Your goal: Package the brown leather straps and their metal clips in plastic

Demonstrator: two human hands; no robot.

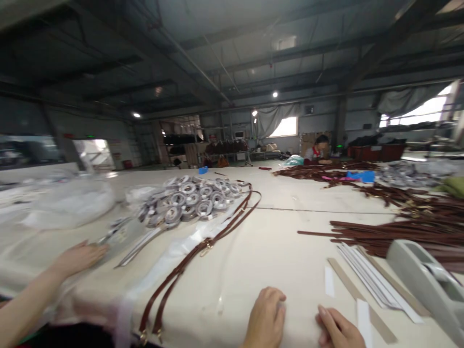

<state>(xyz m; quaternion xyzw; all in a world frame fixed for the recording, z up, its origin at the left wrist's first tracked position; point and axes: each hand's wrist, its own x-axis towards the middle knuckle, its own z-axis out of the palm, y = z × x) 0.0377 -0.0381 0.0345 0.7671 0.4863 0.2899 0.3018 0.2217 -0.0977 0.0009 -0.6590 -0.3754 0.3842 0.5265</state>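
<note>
My left hand (266,316) rests at the table's near edge with its fingers curled under, knuckles up. What it holds is hidden. My right hand (339,329) lies just to its right, half cut off by the frame, thumb pressed towards the fingers. A brown leather strap (188,263) with brass clips, partly in a clear plastic sleeve (163,270), runs across the cream table (275,241) left of my hands. Small white strips (329,281) lie just beyond my right hand.
Another person's arm (72,261) reaches in from the left onto a clear packet. A heap of bagged rings (192,198) sits at centre left. Brown straps (406,232) pile at right, beside a grey tape dispenser (427,280) and paper strips (369,280). A person sits far back.
</note>
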